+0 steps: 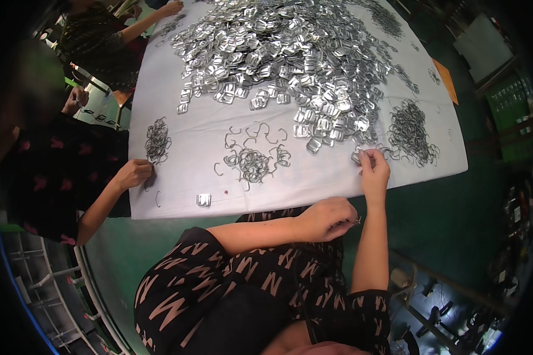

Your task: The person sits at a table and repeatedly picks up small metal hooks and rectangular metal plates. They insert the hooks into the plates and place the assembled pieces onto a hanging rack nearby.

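While I look down from the head camera, the white table [177, 201] fills most of the view, and I use it as my landmark. On its far half lies the big heap of flat silver metal buckles [278, 53]. At its right part sits a dark pile of bent wire hooks [411, 133], and near the middle a smaller tangle of wire hooks [251, 163]. At the table's left edge a co-worker's hand [133, 174] rests beside another small wire bundle [157, 141]. My right hand [374, 168] is at the near edge of the table, fingers narrow, pinching one buckle [357, 157]. My left hand [328, 218] is just off the near edge, curled closed around a small metal piece [356, 221]. I judge this is the picking step; the next move needs both pieces brought together carefully.
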Demonstrator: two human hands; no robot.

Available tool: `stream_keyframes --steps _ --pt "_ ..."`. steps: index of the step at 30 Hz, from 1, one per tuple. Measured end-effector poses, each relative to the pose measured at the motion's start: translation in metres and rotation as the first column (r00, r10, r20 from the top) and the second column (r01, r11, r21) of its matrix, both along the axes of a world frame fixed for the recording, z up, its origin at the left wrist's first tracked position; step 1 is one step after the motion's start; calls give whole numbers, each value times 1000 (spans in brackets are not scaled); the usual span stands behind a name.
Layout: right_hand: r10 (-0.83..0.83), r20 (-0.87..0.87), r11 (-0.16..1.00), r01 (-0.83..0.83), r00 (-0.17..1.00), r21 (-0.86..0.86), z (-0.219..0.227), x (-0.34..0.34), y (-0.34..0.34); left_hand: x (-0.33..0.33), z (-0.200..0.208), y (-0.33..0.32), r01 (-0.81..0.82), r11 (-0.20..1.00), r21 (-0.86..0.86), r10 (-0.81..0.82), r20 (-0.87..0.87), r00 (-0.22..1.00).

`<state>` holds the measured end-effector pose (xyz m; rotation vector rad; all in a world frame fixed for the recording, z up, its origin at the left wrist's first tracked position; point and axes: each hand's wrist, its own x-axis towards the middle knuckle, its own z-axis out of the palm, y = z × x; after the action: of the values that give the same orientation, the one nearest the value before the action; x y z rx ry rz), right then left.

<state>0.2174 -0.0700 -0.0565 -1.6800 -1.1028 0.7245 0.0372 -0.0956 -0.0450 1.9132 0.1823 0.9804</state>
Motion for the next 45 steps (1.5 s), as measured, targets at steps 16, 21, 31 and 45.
stream_keyframes --steps 16,21,31,45 --pt "168 -304 971 -211 938 -114 72 -10 -88 1 -3 0 -153 987 -56 150 -49 987" --pt "134 -350 985 -164 927 -57 68 -15 -97 -1 -7 -2 -107 992 -61 101 -98 990" --pt "138 -275 989 -147 951 -14 67 -17 -112 -6 -15 0 -34 993 -111 11 -198 980" --pt "24 -235 997 -6 972 76 58 -4 -132 -127 -25 49 -261 736 625 676 -701 226"
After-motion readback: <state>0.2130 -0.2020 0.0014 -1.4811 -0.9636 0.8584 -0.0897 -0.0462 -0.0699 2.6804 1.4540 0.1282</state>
